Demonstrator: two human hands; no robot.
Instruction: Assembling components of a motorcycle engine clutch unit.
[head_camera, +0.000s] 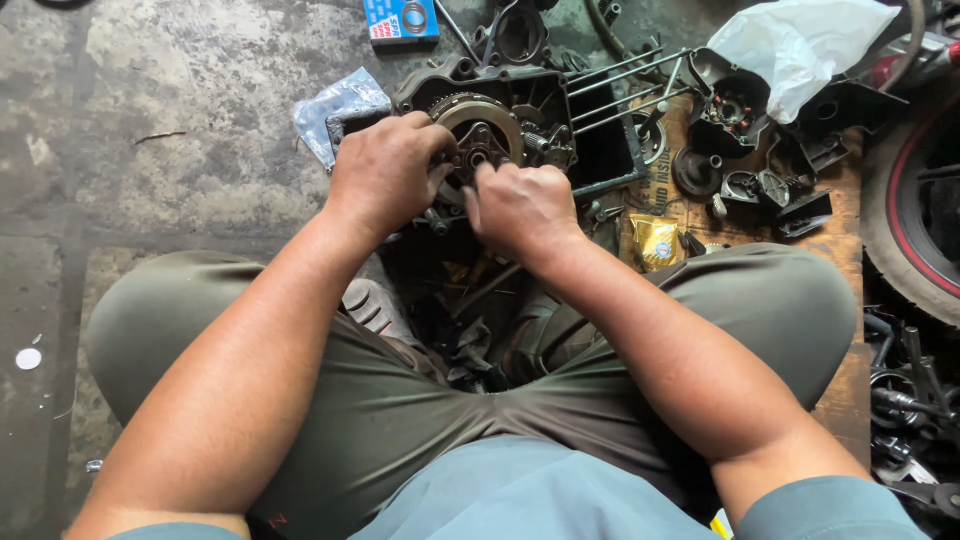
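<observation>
A dark, greasy engine case (545, 100) lies on the concrete floor in front of my crossed legs, with a round metal clutch assembly (487, 122) set in it. My left hand (385, 172) grips the left rim of the clutch, fingers curled over its edge. My right hand (520, 205) is closed at the clutch's lower front, fingertips pressed on its centre part; whether it holds a small piece or tool is hidden. Long studs (625, 75) stick out of the case to the right.
Loose engine parts (735, 110) and a white plastic bag (800, 45) lie at the upper right on a cardboard sheet. A small yellow packet (657, 240) lies by my right knee. A blue box (400, 20) and a clear bag (335, 105) lie farther off. A motorcycle tyre (915, 210) stands at right.
</observation>
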